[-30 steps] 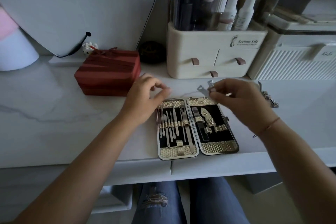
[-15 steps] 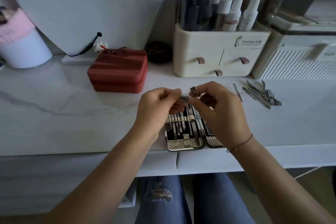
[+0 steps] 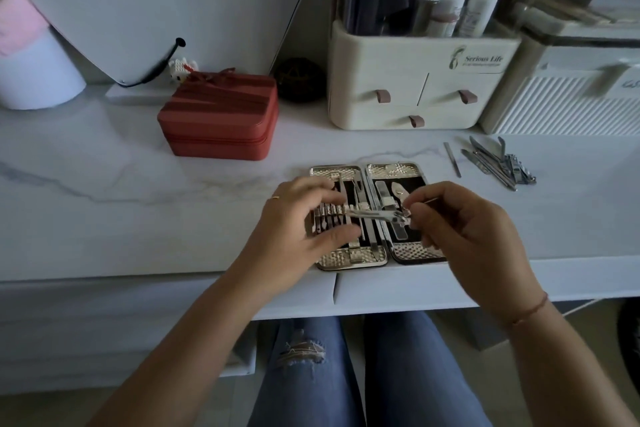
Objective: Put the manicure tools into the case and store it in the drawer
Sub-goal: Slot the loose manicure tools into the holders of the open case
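Note:
An open manicure case (image 3: 394, 170) with silver textured rims and a black lining lies flat near the table's front edge. Several steel tools sit in its straps. Over the case both hands hold one nail clipper (image 3: 375, 214) level. My left hand (image 3: 301, 222) pinches its left end above the left half. My right hand (image 3: 464, 229) pinches its right end above the right half. A pile of loose steel tools (image 3: 498, 163) and a single thin file (image 3: 452, 159) lie on the table to the right of the case.
A red zipped box (image 3: 221, 121) stands behind the case on the left. A cream organiser (image 3: 415, 80) with three small drawers and several bottles stands at the back, beside a white ribbed box (image 3: 568, 104). A drawer front (image 3: 433, 288) runs under the table edge.
The hands have dropped closer to the case and spread apart, with the clipper now stretched level between them. The view moved nearer to the table.

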A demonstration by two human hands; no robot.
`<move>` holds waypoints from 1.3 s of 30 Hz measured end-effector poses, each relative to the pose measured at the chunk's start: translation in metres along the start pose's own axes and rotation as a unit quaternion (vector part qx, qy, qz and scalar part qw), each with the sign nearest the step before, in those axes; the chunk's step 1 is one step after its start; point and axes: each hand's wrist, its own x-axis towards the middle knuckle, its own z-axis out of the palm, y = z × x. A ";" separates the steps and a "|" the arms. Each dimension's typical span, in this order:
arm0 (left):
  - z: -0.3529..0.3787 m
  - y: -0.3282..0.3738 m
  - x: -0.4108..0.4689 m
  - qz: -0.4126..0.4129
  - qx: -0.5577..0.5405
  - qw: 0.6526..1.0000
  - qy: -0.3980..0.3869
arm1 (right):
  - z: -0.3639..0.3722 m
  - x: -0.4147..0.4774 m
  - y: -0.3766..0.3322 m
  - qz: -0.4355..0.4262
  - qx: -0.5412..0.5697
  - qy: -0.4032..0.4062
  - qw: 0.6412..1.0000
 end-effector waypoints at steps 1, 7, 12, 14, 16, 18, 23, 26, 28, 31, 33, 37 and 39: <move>-0.002 -0.003 -0.004 0.006 0.003 1.000 -0.025 | -0.006 -0.001 0.001 0.001 -0.025 -0.013 1.000; -0.005 -0.009 -0.014 0.035 0.031 0.996 -0.070 | -0.020 -0.005 0.001 -0.021 -0.135 -0.048 0.989; -0.005 -0.009 -0.015 0.027 0.023 0.997 -0.068 | -0.017 -0.005 -0.004 -0.085 -0.180 -0.052 0.979; -0.003 -0.010 -0.016 0.026 0.018 0.998 -0.062 | -0.011 -0.005 -0.006 -0.104 -0.184 -0.052 0.976; -0.002 -0.010 -0.016 0.022 0.013 0.998 -0.060 | -0.007 -0.004 -0.007 -0.107 -0.175 -0.046 0.978; -0.002 -0.010 -0.017 0.019 0.017 0.998 -0.058 | -0.008 -0.004 -0.006 -0.099 -0.162 -0.043 0.981; 0.000 -0.010 -0.017 0.018 0.024 0.998 -0.050 | -0.010 -0.007 -0.002 -0.089 -0.149 -0.039 0.984; 0.001 -0.010 -0.017 0.017 0.026 0.998 -0.046 | -0.010 -0.008 0.001 -0.074 -0.129 -0.041 0.988; 0.001 -0.009 -0.017 0.017 0.026 0.999 -0.044 | -0.010 -0.009 0.002 -0.075 -0.124 -0.045 0.988; 0.001 -0.010 -0.016 0.016 0.026 0.999 -0.042 | -0.008 -0.013 0.003 -0.072 -0.114 -0.049 0.990; 0.001 -0.010 -0.017 0.015 0.029 0.999 -0.044 | -0.007 -0.016 0.004 -0.066 -0.099 -0.046 0.992; 0.000 -0.009 -0.017 0.017 0.032 0.998 -0.045 | -0.001 -0.023 0.006 -0.095 -0.130 0.006 0.987; 0.000 -0.009 -0.017 0.018 0.035 0.998 -0.045 | 0.006 -0.028 0.005 -0.114 -0.160 0.033 0.980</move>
